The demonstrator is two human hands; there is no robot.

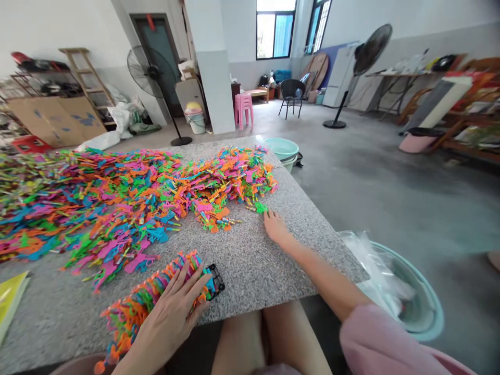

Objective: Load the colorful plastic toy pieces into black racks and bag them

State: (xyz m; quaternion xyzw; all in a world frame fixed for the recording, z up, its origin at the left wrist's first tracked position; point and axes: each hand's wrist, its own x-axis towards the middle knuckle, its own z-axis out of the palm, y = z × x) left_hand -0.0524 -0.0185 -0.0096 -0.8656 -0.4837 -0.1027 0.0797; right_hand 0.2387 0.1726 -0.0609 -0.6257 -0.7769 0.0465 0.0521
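Note:
Bright plastic toy guns in orange, pink, green and blue lie in a long heap across the granite tabletop. Close to me, a tightly packed row of toy guns stands in a black plastic rack, most of which is hidden. My left hand rests over this row, fingers stretched out across the tops. At the heap's right edge, my right hand has its fingertips on a green toy gun, fingers bent around its near end; the thumb is mostly hidden.
A yellow packet lies at the table's left edge. Beside the table on the right is a pale green tub with clear plastic bags. A turquoise basin stands past the far corner. Two standing fans and pink stools are farther back.

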